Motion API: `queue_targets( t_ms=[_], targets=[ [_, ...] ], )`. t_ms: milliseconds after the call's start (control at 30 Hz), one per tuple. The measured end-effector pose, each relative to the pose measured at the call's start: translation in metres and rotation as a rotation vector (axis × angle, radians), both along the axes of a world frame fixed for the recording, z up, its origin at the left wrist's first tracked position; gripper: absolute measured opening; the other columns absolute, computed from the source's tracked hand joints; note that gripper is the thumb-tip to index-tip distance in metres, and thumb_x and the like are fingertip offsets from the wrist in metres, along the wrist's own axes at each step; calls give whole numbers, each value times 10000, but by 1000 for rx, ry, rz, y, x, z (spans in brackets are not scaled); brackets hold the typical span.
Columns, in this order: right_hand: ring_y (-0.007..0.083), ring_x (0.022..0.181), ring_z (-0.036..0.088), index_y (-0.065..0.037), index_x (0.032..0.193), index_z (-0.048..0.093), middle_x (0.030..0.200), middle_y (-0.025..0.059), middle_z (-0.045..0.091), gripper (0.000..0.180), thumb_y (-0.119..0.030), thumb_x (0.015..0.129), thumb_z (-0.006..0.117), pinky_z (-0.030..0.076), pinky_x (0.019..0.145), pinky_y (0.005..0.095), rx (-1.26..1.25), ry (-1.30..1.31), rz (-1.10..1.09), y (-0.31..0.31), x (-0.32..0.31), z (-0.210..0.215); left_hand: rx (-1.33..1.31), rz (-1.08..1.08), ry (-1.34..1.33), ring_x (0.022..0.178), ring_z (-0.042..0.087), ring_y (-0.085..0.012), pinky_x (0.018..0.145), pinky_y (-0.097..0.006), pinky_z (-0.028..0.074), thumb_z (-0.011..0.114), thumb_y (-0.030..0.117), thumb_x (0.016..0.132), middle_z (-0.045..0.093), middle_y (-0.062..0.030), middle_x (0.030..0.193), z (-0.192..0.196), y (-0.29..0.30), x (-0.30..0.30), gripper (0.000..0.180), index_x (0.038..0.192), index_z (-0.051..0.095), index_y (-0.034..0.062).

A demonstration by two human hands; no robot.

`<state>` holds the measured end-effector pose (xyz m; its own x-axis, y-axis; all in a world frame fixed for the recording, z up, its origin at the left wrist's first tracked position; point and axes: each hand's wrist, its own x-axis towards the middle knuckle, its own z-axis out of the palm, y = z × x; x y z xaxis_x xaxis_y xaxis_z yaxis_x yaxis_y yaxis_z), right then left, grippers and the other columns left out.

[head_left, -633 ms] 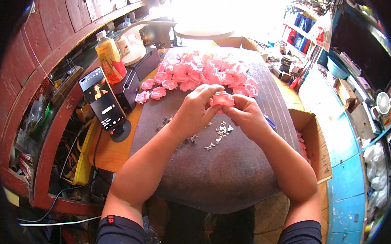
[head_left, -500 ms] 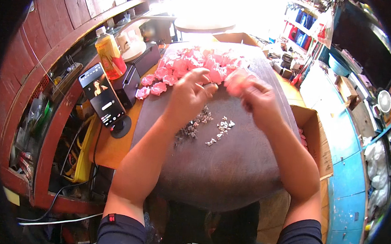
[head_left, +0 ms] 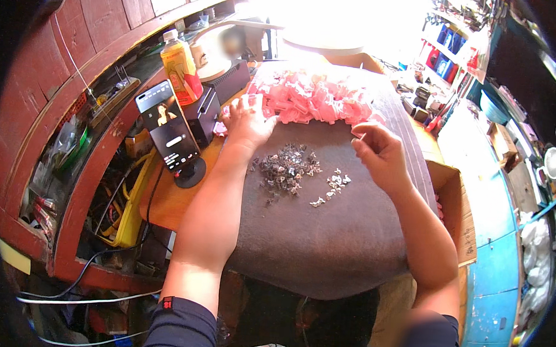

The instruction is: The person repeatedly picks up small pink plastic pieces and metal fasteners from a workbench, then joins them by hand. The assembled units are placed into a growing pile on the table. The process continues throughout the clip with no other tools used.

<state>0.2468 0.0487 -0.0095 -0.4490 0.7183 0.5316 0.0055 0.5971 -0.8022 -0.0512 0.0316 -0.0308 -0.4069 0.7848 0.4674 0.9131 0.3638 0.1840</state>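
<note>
A heap of pink artificial flowers [head_left: 313,99] covers the far part of the dark tabletop [head_left: 324,245]. At the heap's left edge lies my left hand [head_left: 248,120], palm down with fingers spread over the flowers there; nothing shows in its grip. Right of the heap, my right hand [head_left: 383,151] is raised with thumb and fingers pinched together. Whatever its fingertips hold, if anything, is too small to make out. Between my forearms sits a pile of small dark and silvery pieces [head_left: 288,168], with a thin scatter of small whitish pieces [head_left: 334,188] to its right.
On the left, a phone [head_left: 167,127] leans on a round stand, before a drink bottle [head_left: 181,68] and a dark box [head_left: 202,116]. An open cardboard box [head_left: 455,208] stands against the table's right side. Cables [head_left: 95,301] hang at the lower left.
My left hand has moved left and down onto the flowers. The pink flower blurred in my right hand earlier no longer shows there. The view has shifted, moving the scene slightly rightward.
</note>
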Motion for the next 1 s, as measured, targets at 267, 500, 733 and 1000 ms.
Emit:
queue_targets(
  t_ms=[267,500,733,1000],
  targets=[
    [25,576,427,13,983,650,635,-46,493,140,-60,872,694,364,514,238,36,-173,52,0,-6,-5,-200,-85,-194,1250,543,-381,987,-581,413,631,379,866,601,-147,1328,-20,18,-29,436,1258,622,190],
    [44,611,486,15,961,662,663,-3,552,134,-70,862,692,425,559,246,37,-192,27,2,0,-4,-342,-264,-155,1032,664,-320,904,-485,476,616,227,789,711,-137,1071,18,-20,13,276,1001,729,92],
    [90,647,559,22,961,666,718,66,619,150,-74,850,697,474,608,280,44,-275,22,5,-2,-5,112,-539,-525,770,665,-240,723,-369,513,632,161,843,682,-156,859,32,-30,41,215,934,637,-34],
    [200,707,635,-25,952,695,775,103,642,145,-66,814,705,512,673,342,105,-360,17,12,-4,-21,122,-771,-990,726,642,-94,661,-257,541,546,78,959,661,-75,895,35,-35,70,301,1235,537,-43]
  ],
)
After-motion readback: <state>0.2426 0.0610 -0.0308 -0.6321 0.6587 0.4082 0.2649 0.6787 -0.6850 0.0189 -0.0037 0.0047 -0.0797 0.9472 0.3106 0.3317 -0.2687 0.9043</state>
